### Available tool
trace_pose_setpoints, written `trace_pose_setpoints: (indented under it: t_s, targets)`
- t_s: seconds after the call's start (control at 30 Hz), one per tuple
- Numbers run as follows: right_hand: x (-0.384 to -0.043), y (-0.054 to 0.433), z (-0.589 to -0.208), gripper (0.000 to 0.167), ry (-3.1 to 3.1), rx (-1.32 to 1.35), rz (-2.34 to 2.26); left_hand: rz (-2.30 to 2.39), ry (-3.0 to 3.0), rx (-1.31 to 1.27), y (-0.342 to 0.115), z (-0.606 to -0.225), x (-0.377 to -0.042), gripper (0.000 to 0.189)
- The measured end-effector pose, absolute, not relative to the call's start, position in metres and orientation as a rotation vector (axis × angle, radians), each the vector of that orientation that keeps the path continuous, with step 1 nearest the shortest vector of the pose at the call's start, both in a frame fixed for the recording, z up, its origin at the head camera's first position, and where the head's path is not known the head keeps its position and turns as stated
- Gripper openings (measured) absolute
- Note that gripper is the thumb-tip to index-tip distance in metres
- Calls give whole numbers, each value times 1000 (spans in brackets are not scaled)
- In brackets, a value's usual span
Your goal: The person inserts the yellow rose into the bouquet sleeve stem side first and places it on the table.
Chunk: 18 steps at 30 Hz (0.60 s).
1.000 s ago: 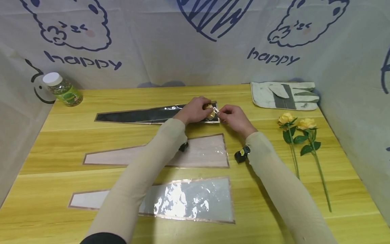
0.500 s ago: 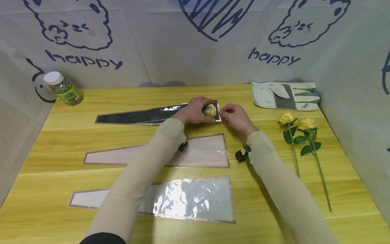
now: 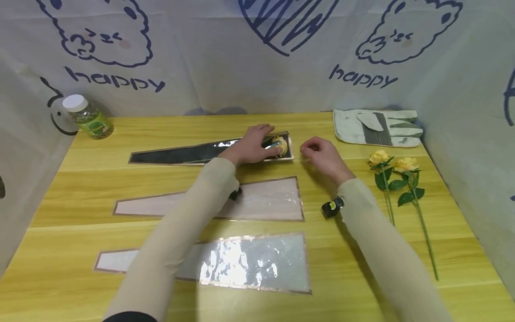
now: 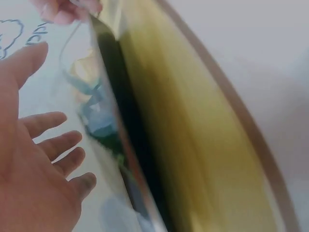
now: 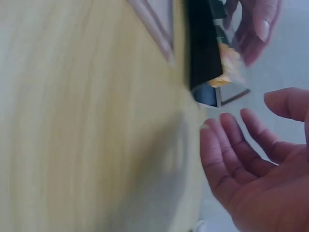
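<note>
A black, clear-fronted tapered flower sleeve [image 3: 173, 155] lies at the back of the table with a yellow rose [image 3: 283, 144] inside its wide right end. Over that end is my left hand [image 3: 252, 145], its fingertips at the flower head; in the left wrist view the left hand [image 4: 46, 159] has spread, loosely bent fingers beside the sleeve [image 4: 120, 96]. My right hand [image 3: 323, 157] hovers apart, just right of the sleeve's mouth. The right wrist view shows the right hand [image 5: 256, 169] with relaxed fingers and nothing in them.
A pink tapered sleeve [image 3: 273, 199] and a white one [image 3: 281, 264] lie nearer the front. On the right are two yellow roses [image 3: 379, 157] [image 3: 406, 164] with long stems, below a work glove [image 3: 378, 127]. A white-lidded jar [image 3: 90, 118] stands at the back left.
My right hand has let go of the sleeve's edge and moved away to the right. The left hand has shifted slightly left, its fingers spreading over the rose, which shows more.
</note>
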State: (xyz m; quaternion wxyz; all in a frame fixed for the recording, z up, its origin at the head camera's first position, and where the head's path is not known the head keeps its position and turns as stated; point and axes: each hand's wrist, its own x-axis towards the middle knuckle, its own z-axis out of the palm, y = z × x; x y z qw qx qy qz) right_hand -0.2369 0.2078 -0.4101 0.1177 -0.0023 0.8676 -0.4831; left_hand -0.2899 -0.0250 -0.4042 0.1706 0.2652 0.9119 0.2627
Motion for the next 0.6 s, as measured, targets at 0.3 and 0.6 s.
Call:
trace_pose_setpoints:
  t_s: [0.3,0.6]
  targets:
    - [-201,220,-390,32,2627,-94,-1157,792,2683,725,-66,-393,-248,67]
    - [-166,219,-389,38,2587,-106,-1047,709,2739,741,-95,-395,-188,67]
